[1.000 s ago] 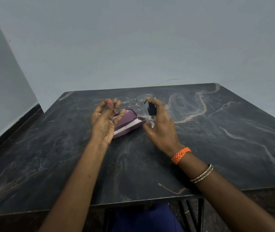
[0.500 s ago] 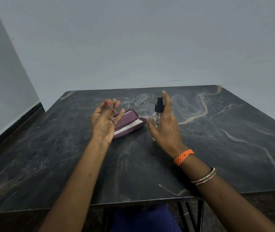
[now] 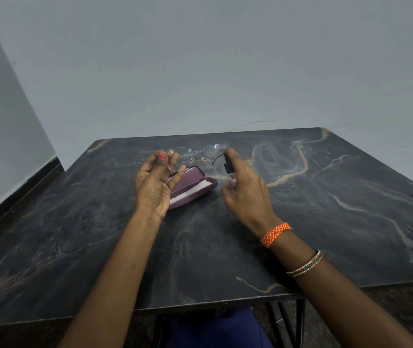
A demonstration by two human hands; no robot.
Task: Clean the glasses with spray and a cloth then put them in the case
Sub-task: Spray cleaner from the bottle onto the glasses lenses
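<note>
My left hand [image 3: 155, 184] holds thin metal-framed glasses [image 3: 196, 155] up above the table by their left rim, pinched between thumb and fingers. My right hand [image 3: 244, 189] grips a small spray bottle with a black top [image 3: 228, 165], held just right of the right lens, with the index finger lying over the top. Most of the bottle is hidden behind my fingers. A purple glasses case [image 3: 192, 188] lies open on the table beneath the glasses, with a white cloth [image 3: 195, 190] inside it.
The dark marble-patterned table [image 3: 326, 222] stands against a plain grey wall. Its near edge runs across the bottom of the view, with black metal legs below at the right. A dark floor strip shows at the far left.
My right index finger, raised off the spray top half a second ago, is now down over it, and the bottle sits closer to the right lens. My left hand has held still.
</note>
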